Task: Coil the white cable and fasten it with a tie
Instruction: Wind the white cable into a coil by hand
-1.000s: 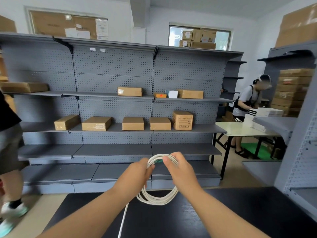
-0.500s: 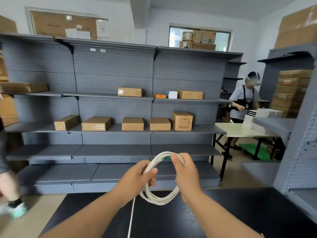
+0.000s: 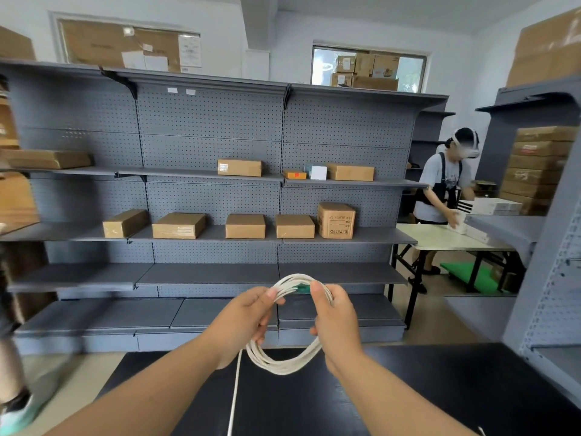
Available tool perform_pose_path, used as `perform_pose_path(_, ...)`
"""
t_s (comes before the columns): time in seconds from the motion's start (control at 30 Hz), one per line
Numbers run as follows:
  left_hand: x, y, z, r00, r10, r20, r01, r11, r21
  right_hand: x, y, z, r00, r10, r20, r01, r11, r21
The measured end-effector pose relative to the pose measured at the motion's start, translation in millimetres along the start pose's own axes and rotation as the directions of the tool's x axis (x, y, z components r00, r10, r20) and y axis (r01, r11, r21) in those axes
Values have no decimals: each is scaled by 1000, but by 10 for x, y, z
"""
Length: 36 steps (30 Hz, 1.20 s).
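Hanging in the air between two hands, the white cable [image 3: 283, 363] is gathered into a loop of several turns, held upright above the near part of a black table [image 3: 440, 388] and not touching it. Left hand [image 3: 242, 319] pinches the upper left of the coil, thumb laid over the strands, fingers curled behind. Right hand [image 3: 336, 322] grips the upper right, thumb on top, fingers wrapped round the bundle. Just beside the right thumb, at the crown of the loop, a small green piece [image 3: 302, 288] shows among the strands; whether it is a tie or a plug cannot be told. One loose tail [image 3: 234, 398] drops from under the left hand, straight down across the tabletop and out of the bottom of the view. Both forearms are bare. Beyond the table stands grey pegboard shelving [image 3: 213, 136]; cardboard boxes [image 3: 245, 225] sit spaced along its middle shelves, a few more one level higher. Right of the shelving, well apart, another person [image 3: 443, 190] in a headset bends over a pale folding table [image 3: 440, 240], hands on white boxes. At the far left edge, blurred, a leg and a light shoe [image 3: 12, 413].
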<state>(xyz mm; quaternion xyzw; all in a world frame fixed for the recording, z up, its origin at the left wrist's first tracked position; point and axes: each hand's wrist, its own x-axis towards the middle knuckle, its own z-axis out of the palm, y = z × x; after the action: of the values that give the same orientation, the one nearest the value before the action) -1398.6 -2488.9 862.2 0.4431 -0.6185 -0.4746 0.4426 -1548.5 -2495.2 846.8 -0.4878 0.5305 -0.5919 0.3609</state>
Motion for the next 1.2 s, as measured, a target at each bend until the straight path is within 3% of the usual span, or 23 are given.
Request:
perform_pose_path(0.13,126,214,-70,989,135,-61,-107,936,335,62,-131,-36,995,-94,39,96,992,-78)
perform_pose_path(0.27,262,605,-180,955,296,30,-240,707,665,185,-357,-63,949,-281,145,306,932,-195)
perform_pose_path(0.43,445,1159,-263,918,360,165,-322,439,839,389,-684,-81,848,-488,206,529,799,-287)
perform_pose_path(0.67,531,1398,-315,873,318,370,-446,215,869,384,-811,-101,815,-521,253,578,696,-426)
perform_pose_path(0.77,523,1308,-301,880,258,397,-460,261,849,264,-689,-67,842,-476,255,540,727,-424)
perform_pose_path(0.83,480,1207,-292,899,207,387,-438,385,812,205,-590,-52,859,-449,246,512,739,-438)
perform_pose_path(0.93,412,1012,-261,946,110,304,-301,641,706,139,-466,-81,854,-437,284,520,694,-498)
perform_pose_path(1.03,356,804,-225,964,25,265,-168,829,533,108,-389,-115,849,-426,312,528,678,-511)
perform_pose_path(1.2,248,562,-214,952,-116,283,61,979,195,65,-305,-152,833,-407,373,552,636,-539)
